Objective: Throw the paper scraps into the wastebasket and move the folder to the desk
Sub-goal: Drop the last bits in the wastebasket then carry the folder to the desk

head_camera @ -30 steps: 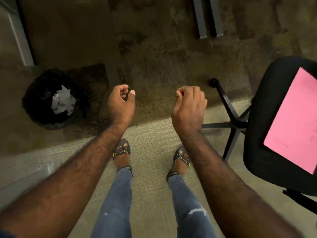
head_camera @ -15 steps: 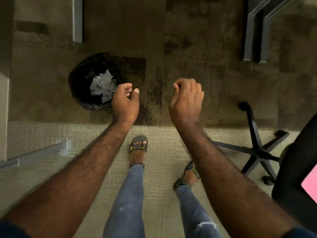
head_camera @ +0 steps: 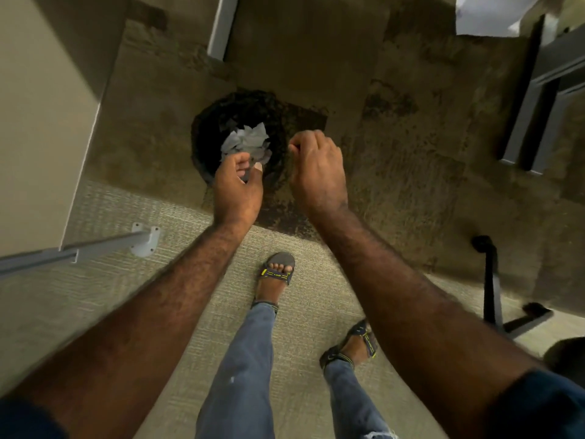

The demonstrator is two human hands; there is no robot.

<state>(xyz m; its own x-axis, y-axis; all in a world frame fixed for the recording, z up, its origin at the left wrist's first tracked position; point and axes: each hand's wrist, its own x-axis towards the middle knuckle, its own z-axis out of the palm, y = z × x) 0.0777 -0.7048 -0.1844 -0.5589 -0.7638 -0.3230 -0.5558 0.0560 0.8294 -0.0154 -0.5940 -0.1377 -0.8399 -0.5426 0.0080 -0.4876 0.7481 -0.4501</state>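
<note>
Both hands hang over the wastebasket (head_camera: 209,128) to drop scraps: left hand (head_camera: 239,185) loosely curled, right hand (head_camera: 318,172) fisted, contents of either grip unseen.

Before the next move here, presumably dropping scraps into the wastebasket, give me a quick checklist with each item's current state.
1. Wastebasket in view and open: ok.
2. Left hand over its rim: ok.
3. Right hand over its opening: not ok, beside it.
4. Scraps held in either curled hand: cannot tell.
5. Paper scraps already inside: ok.
6. Folder in view: not ok.
</note>
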